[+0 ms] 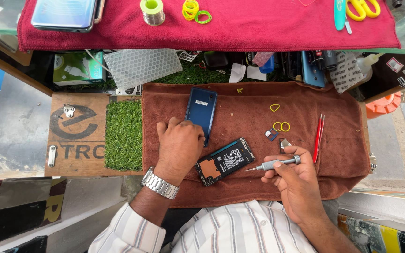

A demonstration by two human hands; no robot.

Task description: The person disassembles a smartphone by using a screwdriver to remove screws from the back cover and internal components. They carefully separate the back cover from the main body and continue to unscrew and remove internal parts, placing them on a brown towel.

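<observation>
Gripping a small grey screwdriver (273, 164), your right hand (294, 180) pinches it in its fingers, tip toward the opened phone (224, 160) on the brown towel (305, 140). Your left hand (179, 147) rests fingers curled on the blue back cover (201, 111), just beside that phone.

Glossy blue plastic on the phone back cover (201, 112) under the left hand (179, 147), smooth as glass. The right hand (294, 180) grips a matt grey metal screwdriver (273, 164). Brown cloth (258, 140) looks soft and napped, the opened phone (224, 160) shows matt black, and there's shiny steel on the wristwatch (160, 183).
</observation>
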